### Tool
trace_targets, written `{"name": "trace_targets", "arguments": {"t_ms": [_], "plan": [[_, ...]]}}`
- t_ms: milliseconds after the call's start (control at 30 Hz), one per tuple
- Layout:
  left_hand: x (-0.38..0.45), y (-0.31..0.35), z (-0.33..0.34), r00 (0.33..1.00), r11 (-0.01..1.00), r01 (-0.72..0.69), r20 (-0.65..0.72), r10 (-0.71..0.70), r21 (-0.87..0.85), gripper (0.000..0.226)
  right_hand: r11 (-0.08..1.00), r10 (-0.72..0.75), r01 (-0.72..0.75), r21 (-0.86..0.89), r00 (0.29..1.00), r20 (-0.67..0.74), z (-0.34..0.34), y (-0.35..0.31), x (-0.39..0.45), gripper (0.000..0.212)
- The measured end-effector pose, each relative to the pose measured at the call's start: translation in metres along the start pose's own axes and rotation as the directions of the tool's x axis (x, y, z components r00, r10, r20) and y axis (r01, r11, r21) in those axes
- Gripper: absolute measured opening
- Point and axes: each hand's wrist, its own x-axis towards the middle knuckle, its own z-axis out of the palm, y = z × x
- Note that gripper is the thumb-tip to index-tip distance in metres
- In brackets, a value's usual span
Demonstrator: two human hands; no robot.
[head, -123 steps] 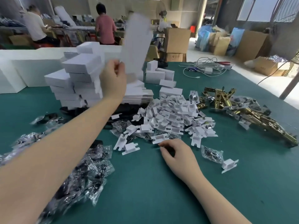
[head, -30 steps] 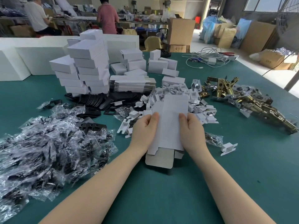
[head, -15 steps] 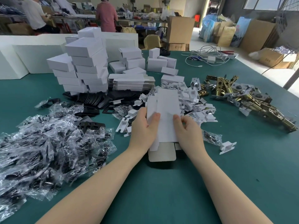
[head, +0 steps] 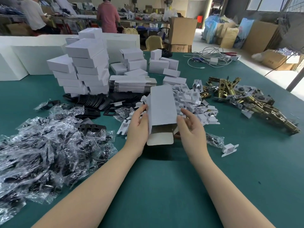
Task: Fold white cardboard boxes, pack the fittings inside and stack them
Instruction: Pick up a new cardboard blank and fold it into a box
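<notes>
Over the green table [head: 164, 191] I hold a white cardboard box [head: 162, 106], popped open into a long tube. Its near end is open and a flap [head: 159, 139] hangs toward me. My left hand [head: 137, 127] grips the tube's left side. My right hand [head: 190, 129] is at the right side near the open end, fingers spread, thumb touching the wall. A stack of folded white boxes [head: 85, 66] stands at the back left. Flat box blanks [head: 131, 84] lie behind the tube. Brass latch fittings [head: 246, 102] are heaped at the right.
A heap of white card inserts [head: 190, 99] lies behind my right hand, one loose insert [head: 229, 149] to its right. Bagged black parts [head: 46, 145] fill the left side, with black plates [head: 92, 101] behind. Cables [head: 209, 60] lie at the far right. Two people work in the background.
The flat blank I was pressing between both hands has opened into a tube and lifted slightly. My right hand's fingers have come off its top face and spread out.
</notes>
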Motion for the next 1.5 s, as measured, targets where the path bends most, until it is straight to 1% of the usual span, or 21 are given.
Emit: {"name": "trace_targets", "arguments": {"t_ms": [67,100,167,200,267,367,500,533,600,633,667,733,800,833,900,933,1033,1133,1233,1367,1500], "plan": [[0.001,0.002,-0.003,0.993,0.996,0.063,0.101,-0.056,-0.066,0.023,0.999,-0.043,0.044,0.03,0.998,-0.054,-0.001,0.0,-0.001,0.025],[0.0,0.004,-0.005,0.985,0.997,0.063,0.163,-0.056,-0.038,0.029,0.997,-0.05,0.054,0.059,0.997,-0.062,-0.002,0.0,-0.001,0.027],[-0.003,0.005,-0.007,0.959,0.996,0.024,0.281,-0.046,0.081,0.072,0.993,-0.061,0.062,0.105,0.998,-0.014,-0.004,0.0,-0.002,0.033],[-0.004,0.006,-0.008,0.945,0.993,0.019,0.321,-0.057,0.121,0.088,0.991,-0.074,0.07,0.11,0.997,0.025,-0.004,0.0,-0.003,0.038],[-0.005,0.007,-0.007,0.926,0.991,0.036,0.369,-0.08,0.127,0.098,0.993,-0.091,0.083,0.089,0.991,0.094,-0.004,0.0,-0.005,0.05],[-0.006,0.009,-0.006,0.915,0.993,0.096,0.387,-0.114,0.066,0.087,0.997,-0.07,0.066,0.032,0.987,0.143,-0.003,0.004,-0.005,0.062],[-0.004,0.007,-0.008,0.908,0.994,0.091,0.405,-0.108,0.061,0.079,0.996,-0.062,0.067,-0.053,0.994,0.092,-0.004,0.007,-0.004,0.058],[-0.005,0.007,-0.008,0.911,0.996,0.078,0.403,-0.092,0.051,0.072,0.997,-0.058,0.062,-0.054,0.996,0.073,-0.005,0.007,-0.004,0.057],[-0.006,0.009,-0.007,0.919,0.999,0.038,0.393,-0.034,-0.002,0.047,0.998,-0.044,0.046,-0.047,0.999,0.032,-0.009,0.008,-0.002,0.053],[-0.007,0.011,-0.008,0.927,1.0,0.012,0.376,0.0,-0.028,0.039,0.999,-0.029,0.029,-0.033,1.0,0.011,-0.011,0.009,-0.001,0.05],[-0.007,0.011,-0.009,0.936,0.999,-0.004,0.35,0.021,-0.049,0.038,1.0,-0.005,0.005,-0.008,1.0,-0.006,-0.013,0.009,0.0,0.045],[-0.005,0.011,-0.011,0.95,0.992,0.047,0.311,-0.007,-0.121,0.04,0.997,0.04,-0.04,0.061,0.999,-0.011,-0.015,0.008,0.002,0.034],[-0.004,0.01,-0.013,0.938,0.973,0.119,0.344,-0.045,-0.197,0.038,0.984,0.115,-0.118,0.137,0.993,0.028,-0.014,0.003,0.004,0.019],[-0.005,0.01,-0.014,0.929,0.967,0.133,0.368,-0.046,-0.215,0.036,0.958,0.178,-0.188,0.216,0.982,0.067,-0.015,-0.001,0.006,0.015],[-0.006,0.01,-0.016,0.916,0.967,0.125,0.401,-0.026,-0.223,0.034,0.87,0.265,-0.312,0.381,0.949,0.172,-0.019,-0.005,0.01,0.022],[-0.007,0.01,-0.016,0.91,0.966,0.122,0.414,-0.018,-0.226,0.035,0.851,0.266,-0.334,0.405,0.939,0.217,-0.023,-0.006,0.011,0.028],[-0.008,0.012,-0.017,0.902,0.953,0.143,0.431,-0.015,-0.266,0.045,0.872,0.186,-0.323,0.367,0.914,0.362,-0.036,-0.006,0.01,0.031],[-0.006,0.014,-0.018,0.892,0.949,0.141,0.452,0.002,-0.283,0.039,0.89,0.137,-0.307,0.338,0.886,0.443,-0.043,-0.007,0.01,0.039],[-0.007,0.015,-0.019,0.898,0.949,0.14,0.439,-0.001,-0.284,0.033,0.901,0.135,-0.295,0.317,0.887,0.441,-0.041,-0.008,0.01,0.038],[-0.006,0.016,-0.021,0.896,0.953,0.151,0.444,-0.019,-0.264,0.036,0.949,0.113,-0.21,0.234,0.922,0.371,-0.038,-0.007,0.008,0.039],[-0.009,0.013,-0.018,0.914,0.978,0.114,0.404,-0.034,-0.176,0.022,0.983,0.02,-0.069,0.171,0.962,0.272,-0.036,-0.005,0.007,0.021]]}}
